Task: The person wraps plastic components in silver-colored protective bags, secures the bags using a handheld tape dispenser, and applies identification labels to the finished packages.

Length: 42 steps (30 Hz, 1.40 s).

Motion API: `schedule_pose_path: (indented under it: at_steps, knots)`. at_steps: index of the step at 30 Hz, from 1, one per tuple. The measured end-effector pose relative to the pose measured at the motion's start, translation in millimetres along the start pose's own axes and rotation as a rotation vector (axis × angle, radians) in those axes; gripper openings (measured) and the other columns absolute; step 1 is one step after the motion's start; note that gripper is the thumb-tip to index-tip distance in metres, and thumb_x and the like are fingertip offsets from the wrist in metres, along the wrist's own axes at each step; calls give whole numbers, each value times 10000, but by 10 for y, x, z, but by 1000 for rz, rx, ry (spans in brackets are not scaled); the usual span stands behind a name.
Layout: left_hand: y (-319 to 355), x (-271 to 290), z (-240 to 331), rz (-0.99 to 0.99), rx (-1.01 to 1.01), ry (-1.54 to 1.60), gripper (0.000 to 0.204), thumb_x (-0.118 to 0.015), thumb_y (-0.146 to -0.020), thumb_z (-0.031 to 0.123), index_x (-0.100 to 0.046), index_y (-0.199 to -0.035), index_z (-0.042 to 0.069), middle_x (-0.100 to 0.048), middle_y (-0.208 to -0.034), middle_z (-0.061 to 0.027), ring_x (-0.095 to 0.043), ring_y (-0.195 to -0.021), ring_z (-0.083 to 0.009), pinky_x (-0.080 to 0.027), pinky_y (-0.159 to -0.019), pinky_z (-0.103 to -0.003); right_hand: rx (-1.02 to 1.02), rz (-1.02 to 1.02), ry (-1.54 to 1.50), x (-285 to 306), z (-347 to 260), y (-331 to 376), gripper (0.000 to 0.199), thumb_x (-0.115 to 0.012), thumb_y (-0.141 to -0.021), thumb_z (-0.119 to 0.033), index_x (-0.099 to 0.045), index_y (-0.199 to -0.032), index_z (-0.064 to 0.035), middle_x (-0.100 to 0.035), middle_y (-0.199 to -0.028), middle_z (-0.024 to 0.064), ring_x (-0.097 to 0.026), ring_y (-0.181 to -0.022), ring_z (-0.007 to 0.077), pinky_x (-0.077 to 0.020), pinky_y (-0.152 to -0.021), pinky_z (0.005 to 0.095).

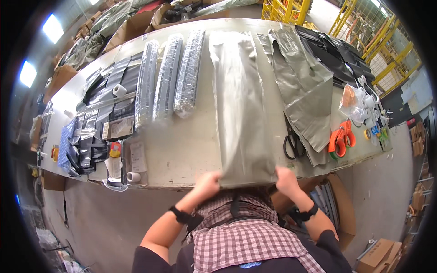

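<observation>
A long, glossy grey-green plastic sheet lies lengthwise across the table, its near end at the front edge. Whether it is one layer or a flat sleeve, I cannot tell. My left hand is closed on its near left corner, with the fingers somewhat blurred. At the near right corner, my right hand pinches the same sheet. Black-handled scissors lie to the right, partly under a folded grey-green sheet.
Three clear-wrapped rolls lie left of the sheet. Black packages and a small open box are farther left. Orange tape dispensers stand at right. Yellow wire cages rise behind; a cardboard box sits below the front edge.
</observation>
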State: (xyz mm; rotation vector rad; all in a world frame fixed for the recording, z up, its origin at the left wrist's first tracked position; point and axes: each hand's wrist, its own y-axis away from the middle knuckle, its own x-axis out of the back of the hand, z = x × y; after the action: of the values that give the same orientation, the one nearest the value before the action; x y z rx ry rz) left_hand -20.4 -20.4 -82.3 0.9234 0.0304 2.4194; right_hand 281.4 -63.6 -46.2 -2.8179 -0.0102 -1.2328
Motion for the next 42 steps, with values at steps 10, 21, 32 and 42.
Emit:
schedule_pose_path:
  at_steps: [10,21,32,42]
  knots:
    - [99,-453,-75,-250,174,-247,229,-552,-722,166,-623,-897,37,-638,-869,-203,-604,-877,-372,-480,-761,-463,-434,-612,-952,-761,-54,443,228,-501,-911,-196,-624,-907,-4,-602,-733,29,-499,-597,75,-412,-542,236]
    - [407,-101,-85,-242,210,-143,262,-653,-721,253,-638,-903,65,-635,-801,-182,-613,-816,-357,-487,-711,-432,250,147,-9,-1794,603,-114,238,-573,-834,-135,-587,-1011,25,-606,-1035,174,-575,-944,356,-456,-822,431]
    - [1036,3094,-2282,1036,390,-631,135,-739,-651,116,-660,-741,56,-621,-777,-109,-573,-792,-280,-453,-720,-375,15,-868,-122,-811,-1503,68,169,-608,-814,-146,-629,-913,-12,-632,-868,170,-605,-842,313,-481,-743,380]
    - [1036,3203,-2665,881,97,-571,80,-667,-712,82,-677,-776,35,-630,-704,-117,-586,-661,-256,-462,-617,-356,179,-561,-288,-1607,-2298,-673,98,-562,-840,-74,-620,-907,-35,-634,-847,102,-613,-794,236,-487,-697,323]
